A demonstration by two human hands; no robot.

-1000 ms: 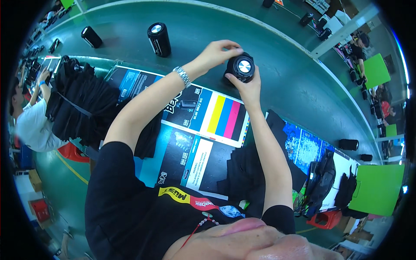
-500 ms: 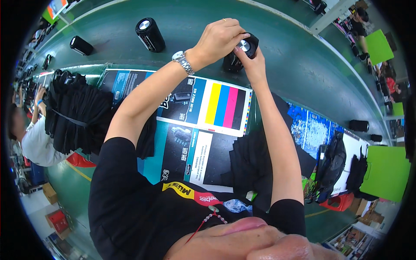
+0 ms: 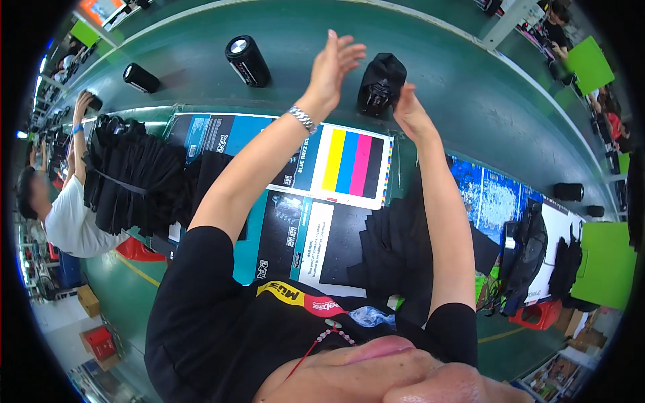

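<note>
A black cylindrical speaker (image 3: 377, 99) stands on the green surface ahead of me, its top covered by a black cloth bag (image 3: 385, 66). My left hand (image 3: 332, 70) is raised to the left of it, fingers spread and holding nothing. Against the speaker's right side rests my right hand (image 3: 412, 115), its fingers loosely extended and partly hidden, not wrapped round it. Farther left stands another black speaker (image 3: 248, 62) with a shiny round top, and beyond it a third speaker (image 3: 141, 78) is tilted in view. Near my right forearm lies a fanned pile of black cloth bags (image 3: 396, 248).
A strapped bundle of black cloth (image 3: 134, 178) sits at the left, near a co-worker (image 3: 79, 208) in white who holds a dark object. Printed sheets (image 3: 316, 221) cover the near table. More speakers (image 3: 568, 192) stand at the far right, near a green panel (image 3: 608, 265).
My left hand has let go of the bag and moved left, opening. The cloth now covers the speaker's shiny top. My right hand has shifted down along its side. The co-worker's arm has risen.
</note>
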